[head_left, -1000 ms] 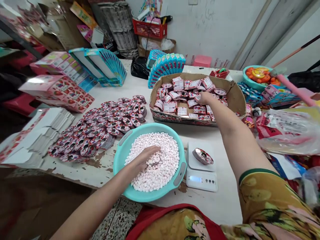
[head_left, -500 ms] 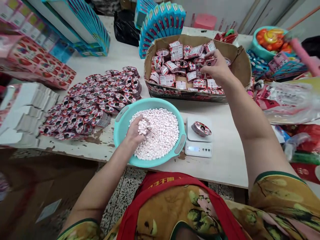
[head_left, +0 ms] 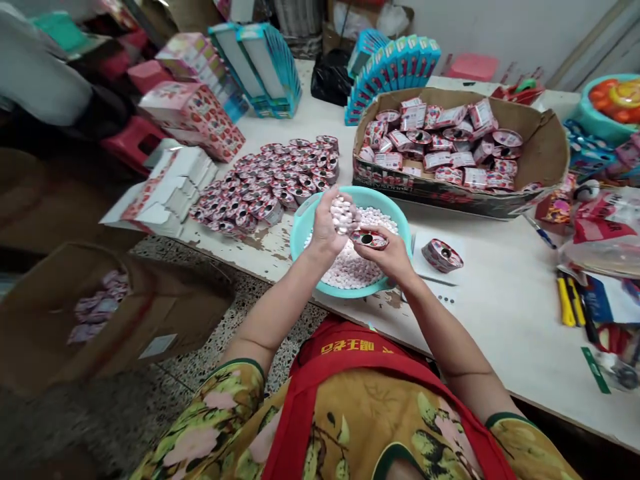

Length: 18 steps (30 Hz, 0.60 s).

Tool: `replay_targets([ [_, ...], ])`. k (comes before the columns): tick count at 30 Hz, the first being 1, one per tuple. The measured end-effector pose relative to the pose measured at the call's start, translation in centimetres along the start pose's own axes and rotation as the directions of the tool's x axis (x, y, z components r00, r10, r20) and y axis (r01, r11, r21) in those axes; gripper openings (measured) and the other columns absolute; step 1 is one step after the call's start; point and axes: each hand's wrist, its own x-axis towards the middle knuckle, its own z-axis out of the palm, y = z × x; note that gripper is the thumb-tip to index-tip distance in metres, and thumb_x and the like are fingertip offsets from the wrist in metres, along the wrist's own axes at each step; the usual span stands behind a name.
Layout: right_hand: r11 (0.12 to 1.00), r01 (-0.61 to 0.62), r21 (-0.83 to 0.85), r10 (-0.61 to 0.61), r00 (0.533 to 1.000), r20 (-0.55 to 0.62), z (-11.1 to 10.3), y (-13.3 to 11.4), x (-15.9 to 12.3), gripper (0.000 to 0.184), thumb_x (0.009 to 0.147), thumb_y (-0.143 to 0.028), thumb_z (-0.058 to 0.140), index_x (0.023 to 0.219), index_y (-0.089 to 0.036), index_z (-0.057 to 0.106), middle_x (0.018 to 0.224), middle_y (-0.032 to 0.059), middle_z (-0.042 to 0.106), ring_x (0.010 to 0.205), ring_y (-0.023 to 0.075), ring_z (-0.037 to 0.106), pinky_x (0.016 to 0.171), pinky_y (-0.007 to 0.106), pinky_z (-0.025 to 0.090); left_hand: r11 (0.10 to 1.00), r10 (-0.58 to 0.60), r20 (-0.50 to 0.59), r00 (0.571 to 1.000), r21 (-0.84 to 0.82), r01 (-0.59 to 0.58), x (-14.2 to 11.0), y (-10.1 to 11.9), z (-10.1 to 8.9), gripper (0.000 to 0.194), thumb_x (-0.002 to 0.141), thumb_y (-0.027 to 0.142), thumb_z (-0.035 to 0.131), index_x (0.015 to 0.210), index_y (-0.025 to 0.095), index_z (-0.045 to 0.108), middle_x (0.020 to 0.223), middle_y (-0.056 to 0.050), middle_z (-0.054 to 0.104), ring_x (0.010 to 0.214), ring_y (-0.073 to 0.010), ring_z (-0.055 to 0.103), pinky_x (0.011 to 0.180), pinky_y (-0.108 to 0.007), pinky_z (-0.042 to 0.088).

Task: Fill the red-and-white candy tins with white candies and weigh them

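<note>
My left hand (head_left: pixel 331 220) is cupped round a handful of small white-pink candies (head_left: pixel 344 213), held above the teal basin (head_left: pixel 303 227) of the same candies. My right hand (head_left: pixel 387 252) grips a small red heart-shaped container (head_left: pixel 369 239) with a hole in its top, right beside the candy handful. Both hands hover over the basin, nearly touching. Another red container (head_left: pixel 442 255) lies on the small white scale (head_left: pixel 435 273) to the right.
A cardboard tray (head_left: pixel 545 143) of red-and-white packs stands behind the basin. Several red containers (head_left: pixel 270 187) lie spread on the table's left, beside flat white cartons (head_left: pixel 170 190). Teal and pink boxes stand at the back. An open cardboard box (head_left: pixel 95 313) sits on the floor.
My right hand came back from the cardboard tray with a red container. My left hand lifted a handful of candies out of the basin and met it. The camera swung left.
</note>
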Motion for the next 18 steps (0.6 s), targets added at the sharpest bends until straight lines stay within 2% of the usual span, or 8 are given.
replay_targets([
  [2,1.000,0.001,0.002,-0.001,1.000,0.009,1.3,0.5,0.4,0.044,0.069,-0.042,0.083,0.107,-0.021,0.075,0.099,0.0029,0.077,0.090,0.0236,0.071,0.088,0.039,0.059,0.994,0.096,-0.034,0.995,-0.053,-0.098,-0.5,-0.4,0.8,0.047,0.086,0.062,0.070,0.073,0.020,0.053,0.063,0.001,0.057,0.055,-0.0104,0.059,0.050,-0.021,0.047],
  [5,1.000,-0.014,-0.018,0.014,1.000,-0.011,2.2,0.8,0.7,0.044,0.065,-0.039,0.081,0.104,-0.020,0.075,0.095,0.0027,0.077,0.085,0.0227,0.071,0.086,0.039,0.059,0.984,0.154,-0.105,0.983,-0.071,-0.162,-0.4,-1.5,0.9,0.049,0.082,0.062,0.073,0.072,0.020,0.051,0.064,0.003,0.055,0.056,-0.0099,0.058,0.053,-0.022,0.047],
  [8,0.999,-0.023,-0.035,0.023,0.999,-0.025,2.4,1.0,0.8,0.047,0.064,-0.038,0.081,0.107,-0.019,0.076,0.100,0.0038,0.078,0.088,0.0226,0.072,0.086,0.037,0.059,0.983,0.178,-0.108,0.978,-0.035,-0.182,0.0,-2.3,0.5,0.049,0.081,0.061,0.075,0.071,0.021,0.051,0.063,0.004,0.053,0.054,-0.0090,0.054,0.053,-0.023,0.045],
  [10,0.998,-0.028,-0.052,0.027,1.000,-0.014,2.3,1.2,0.8,0.046,0.065,-0.040,0.081,0.106,-0.019,0.076,0.096,0.0029,0.077,0.087,0.0222,0.073,0.084,0.035,0.059,0.982,0.187,-0.109,0.976,-0.005,-0.189,0.4,-2.4,0.3,0.049,0.080,0.060,0.077,0.070,0.021,0.050,0.063,0.004,0.052,0.053,-0.0085,0.052,0.052,-0.023,0.043],
  [13,0.997,-0.047,-0.057,0.046,0.999,-0.020,2.2,1.4,0.9,0.048,0.066,-0.042,0.080,0.108,-0.019,0.075,0.090,0.0020,0.077,0.082,0.0209,0.072,0.079,0.033,0.058,0.985,0.174,-0.099,0.980,0.040,-0.170,0.8,-2.4,0.6,0.049,0.080,0.058,0.079,0.069,0.021,0.049,0.062,0.005,0.051,0.051,-0.0079,0.050,0.050,-0.022,0.040],
  [18,0.995,-0.052,-0.088,0.048,0.998,-0.046,1.8,1.4,1.2,0.054,0.066,-0.044,0.081,0.113,-0.018,0.074,0.095,0.0041,0.078,0.079,0.0204,0.072,0.072,0.030,0.057,0.977,0.210,-0.068,0.975,0.036,-0.208,1.1,-2.7,1.1,0.051,0.078,0.059,0.082,0.068,0.020,0.051,0.061,0.006,0.050,0.051,-0.0072,0.049,0.050,-0.022,0.040],
])
